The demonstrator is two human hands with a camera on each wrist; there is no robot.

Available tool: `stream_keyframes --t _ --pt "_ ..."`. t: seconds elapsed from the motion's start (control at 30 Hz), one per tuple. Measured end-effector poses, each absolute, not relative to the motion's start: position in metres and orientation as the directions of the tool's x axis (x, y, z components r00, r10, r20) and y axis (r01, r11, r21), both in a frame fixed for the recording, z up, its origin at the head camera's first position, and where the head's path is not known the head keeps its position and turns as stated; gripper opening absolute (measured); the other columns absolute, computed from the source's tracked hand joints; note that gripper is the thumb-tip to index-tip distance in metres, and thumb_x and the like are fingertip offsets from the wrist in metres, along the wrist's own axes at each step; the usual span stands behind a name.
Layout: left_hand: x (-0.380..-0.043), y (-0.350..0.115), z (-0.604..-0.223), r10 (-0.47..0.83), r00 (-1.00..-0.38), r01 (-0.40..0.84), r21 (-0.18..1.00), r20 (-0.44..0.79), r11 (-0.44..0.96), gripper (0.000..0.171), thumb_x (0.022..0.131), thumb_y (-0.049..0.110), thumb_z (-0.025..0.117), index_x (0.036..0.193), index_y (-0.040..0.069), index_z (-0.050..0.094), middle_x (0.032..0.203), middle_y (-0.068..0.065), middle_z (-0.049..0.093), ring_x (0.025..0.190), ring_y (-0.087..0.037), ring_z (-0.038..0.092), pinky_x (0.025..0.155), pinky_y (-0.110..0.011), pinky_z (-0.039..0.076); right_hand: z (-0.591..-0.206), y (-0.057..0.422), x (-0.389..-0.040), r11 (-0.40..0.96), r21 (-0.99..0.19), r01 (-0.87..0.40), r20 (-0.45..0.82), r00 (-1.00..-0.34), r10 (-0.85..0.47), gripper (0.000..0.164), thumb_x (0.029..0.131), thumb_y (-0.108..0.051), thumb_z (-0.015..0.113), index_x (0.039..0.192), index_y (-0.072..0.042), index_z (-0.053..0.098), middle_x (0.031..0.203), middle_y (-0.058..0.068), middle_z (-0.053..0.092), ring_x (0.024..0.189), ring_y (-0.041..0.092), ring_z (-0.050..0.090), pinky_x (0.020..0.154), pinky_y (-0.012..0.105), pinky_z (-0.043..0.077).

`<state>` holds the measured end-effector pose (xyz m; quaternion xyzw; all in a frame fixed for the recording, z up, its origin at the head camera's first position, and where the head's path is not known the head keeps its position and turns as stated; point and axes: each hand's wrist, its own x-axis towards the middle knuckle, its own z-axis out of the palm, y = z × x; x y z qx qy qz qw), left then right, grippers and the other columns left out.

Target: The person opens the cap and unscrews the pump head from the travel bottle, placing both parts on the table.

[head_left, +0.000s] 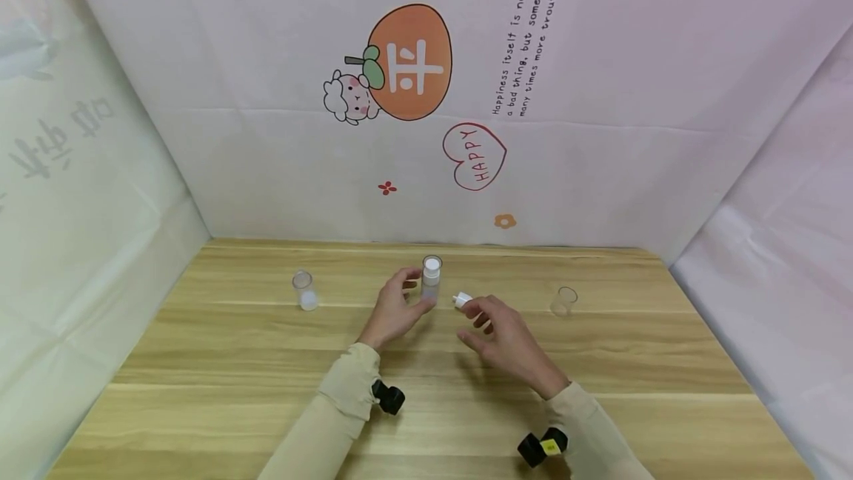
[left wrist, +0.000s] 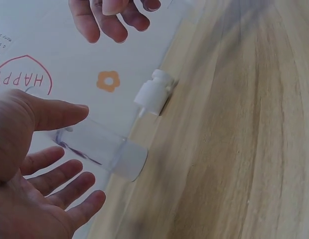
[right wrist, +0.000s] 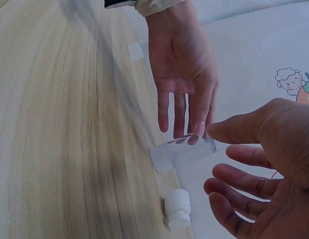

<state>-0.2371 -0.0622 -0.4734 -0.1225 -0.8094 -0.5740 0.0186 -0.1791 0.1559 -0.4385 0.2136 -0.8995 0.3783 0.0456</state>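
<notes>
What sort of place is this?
Probably a small screened-off workspace indoors: a wooden table with printed sheets on three sides and a few clear containers on it.

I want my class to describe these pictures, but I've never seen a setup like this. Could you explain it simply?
No machine here: just a person's bare left hand and right hand. The wide picture comes from a head camera looking forward and down; the others come from wrist cameras, one per arm.

On the wooden table are a clear middle tube, a left tube, a clear cup to the right, and a white pump lying beside the middle tube.

Nothing is clearly gripped: the left hand spreads around the middle tube, perhaps touching it; the right hovers open near the pump.
</notes>
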Motion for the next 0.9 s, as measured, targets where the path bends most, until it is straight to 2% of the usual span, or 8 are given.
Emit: stream_keyframes --t 0.17,0.6,0.9 --pt "-0.238 -0.059 -0.474 0.17 -0.975 0.192 0.938 0.147 0.289 0.055 0.09 0.007 0.075 0.139 -0.003 0.052 0.136 -0.022 0.055 0.125 -0.041 0.053 0.106 -0.053 0.044 -0.439 0.156 -0.179 0.62 -0.665 -0.417 0.243 -0.905 -0.348 0.03 0.088 -0.007 0.08 0.115 -0.006 0.066 0.106 0.014 0.066 0.09 0.024 0.065 0.075 0.042 0.058" --pt "-0.242 -0.051 -0.48 0.148 -0.981 0.168 0.942 0.129 0.29 0.051 0.092 0.008 0.074 0.137 -0.003 0.052 0.134 -0.019 0.058 0.123 -0.036 0.056 0.104 -0.05 0.046 -0.438 0.156 -0.179 0.612 -0.672 -0.417 0.233 -0.903 -0.36 0.032 0.088 -0.007 0.079 0.117 -0.005 0.065 0.106 0.014 0.066 0.092 0.029 0.065 0.076 0.043 0.058" --pt "-0.243 -0.045 -0.48 0.123 -0.982 0.167 0.956 0.141 0.242 0.046 0.092 0.001 0.073 0.134 -0.004 0.055 0.129 -0.022 0.059 0.122 -0.038 0.058 0.101 -0.046 0.05 -0.441 0.156 -0.179 0.604 -0.662 -0.444 0.257 -0.891 -0.373 0.032 0.088 -0.007 0.079 0.117 -0.005 0.065 0.104 0.011 0.066 0.09 0.028 0.066 0.074 0.04 0.058"
